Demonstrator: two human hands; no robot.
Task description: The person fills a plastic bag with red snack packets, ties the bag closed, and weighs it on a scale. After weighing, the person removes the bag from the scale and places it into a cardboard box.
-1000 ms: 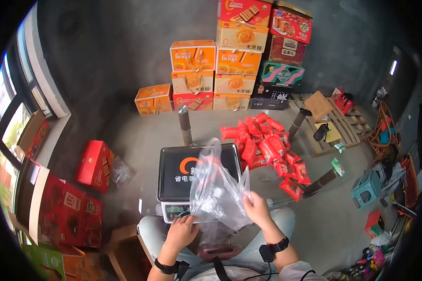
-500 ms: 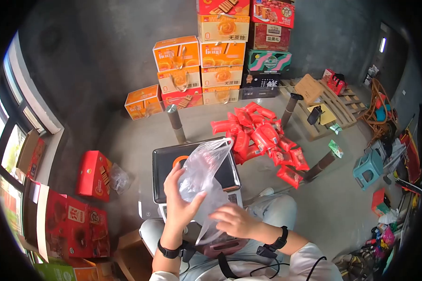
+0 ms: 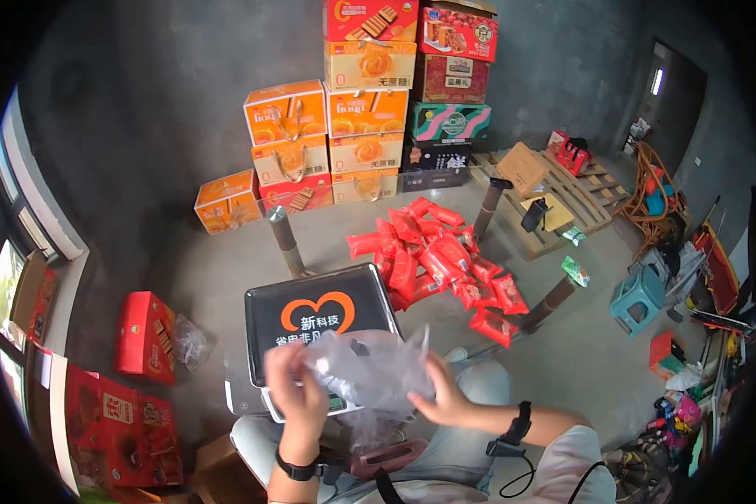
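A clear bag is suspended between the left hand and the right hand, above the near edge of the scale. The right end of the bag is grasped by the fingers of the right hand. The left hand is raised at the left end of the bag and is blurred; whether the film is gripped by its fingers cannot be told. A band is worn on the left wrist, and another on the right.

The scale is placed on the clear surface, with its black pan marked in orange and white. The display is partly covered by the bag and the left hand. Red packets are heaped to the right of the scale, toward the far side. Two green packets are located farther right. Boxes are stacked beyond the surface against the far wall. A blue stool is positioned on the floor at the right.
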